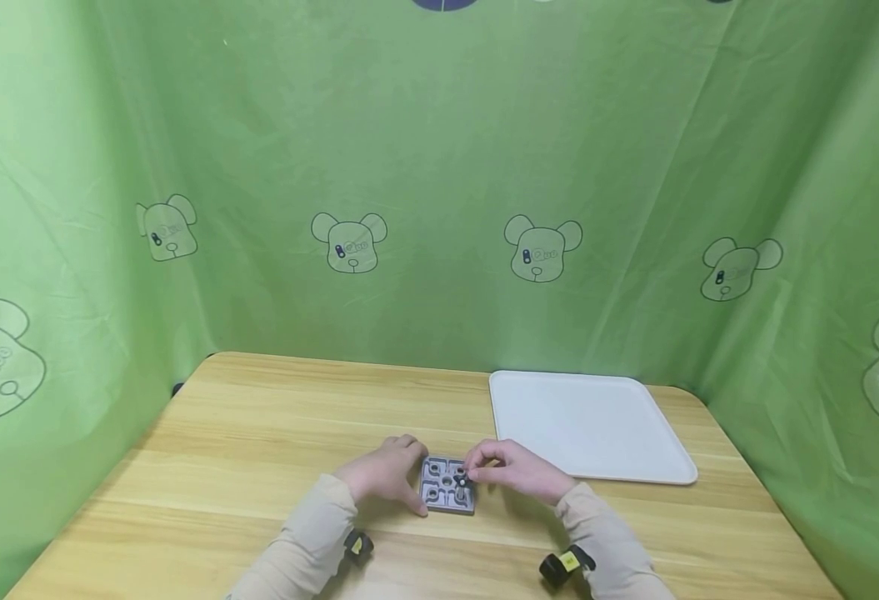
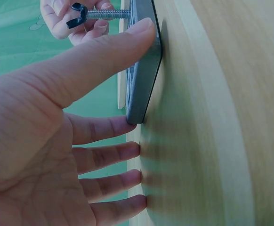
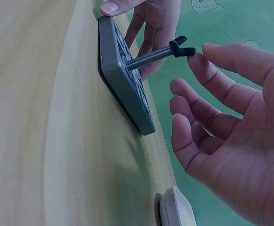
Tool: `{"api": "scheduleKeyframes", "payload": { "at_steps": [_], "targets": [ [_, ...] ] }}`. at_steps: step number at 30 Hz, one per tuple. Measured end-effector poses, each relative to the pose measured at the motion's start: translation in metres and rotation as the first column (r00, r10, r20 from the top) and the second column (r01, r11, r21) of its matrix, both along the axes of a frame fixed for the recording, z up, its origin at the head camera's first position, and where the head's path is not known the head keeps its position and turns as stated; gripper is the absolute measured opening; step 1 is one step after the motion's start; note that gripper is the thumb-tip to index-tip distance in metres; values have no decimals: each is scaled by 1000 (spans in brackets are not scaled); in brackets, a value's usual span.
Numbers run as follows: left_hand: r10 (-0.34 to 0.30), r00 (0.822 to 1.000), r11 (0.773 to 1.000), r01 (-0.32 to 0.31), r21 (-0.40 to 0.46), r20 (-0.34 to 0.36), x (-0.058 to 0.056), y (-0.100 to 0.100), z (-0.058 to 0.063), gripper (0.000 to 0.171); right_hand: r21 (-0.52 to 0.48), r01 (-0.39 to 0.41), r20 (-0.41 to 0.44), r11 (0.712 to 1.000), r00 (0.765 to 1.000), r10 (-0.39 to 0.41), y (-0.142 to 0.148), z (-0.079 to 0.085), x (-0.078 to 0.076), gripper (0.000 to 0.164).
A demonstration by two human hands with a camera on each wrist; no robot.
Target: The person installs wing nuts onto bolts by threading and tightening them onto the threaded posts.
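A grey square plate (image 1: 446,507) with round recesses in its face lies on the table. My left hand (image 1: 390,471) grips it along its left side, the thumb (image 2: 104,56) on one edge and the index fingertip at another corner; the other fingertips touch the tabletop. A threaded wing screw (image 3: 151,57) with a black winged head stands up from the plate near its right side. At that head is my right hand (image 1: 517,468), index fingertip (image 3: 198,63) right at one wing and thumb tip close beside it. The right hand's other fingers are loosely bent, apart from the screw.
A white rectangular tray (image 1: 589,425) lies at the back right of the wooden table (image 1: 297,408), just beyond my right hand. A green curtain (image 1: 439,150) with printed bear heads encloses the back and sides. Each wrist wears a black device with a yellow label.
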State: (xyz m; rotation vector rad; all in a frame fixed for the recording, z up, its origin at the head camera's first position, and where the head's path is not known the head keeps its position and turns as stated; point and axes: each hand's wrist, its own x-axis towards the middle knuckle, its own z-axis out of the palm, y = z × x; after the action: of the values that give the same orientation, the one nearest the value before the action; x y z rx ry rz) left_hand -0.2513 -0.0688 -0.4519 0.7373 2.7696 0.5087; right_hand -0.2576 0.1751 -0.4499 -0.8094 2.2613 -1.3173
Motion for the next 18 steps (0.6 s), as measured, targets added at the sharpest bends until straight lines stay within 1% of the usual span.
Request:
{"api": "scheduleKeyframes", "payload": {
  "at_steps": [10, 18],
  "targets": [
    [1, 1000, 1000, -1, 8, 0, 0, 0, -1, 88, -12, -14, 17, 1000, 1000, 14, -1, 0, 1, 17],
    [0, 1000, 1000, 0, 14, -4, 0, 0, -1, 88, -33, -18, 25, 999, 999, 19, 0, 0, 0, 19]
  ]
}}
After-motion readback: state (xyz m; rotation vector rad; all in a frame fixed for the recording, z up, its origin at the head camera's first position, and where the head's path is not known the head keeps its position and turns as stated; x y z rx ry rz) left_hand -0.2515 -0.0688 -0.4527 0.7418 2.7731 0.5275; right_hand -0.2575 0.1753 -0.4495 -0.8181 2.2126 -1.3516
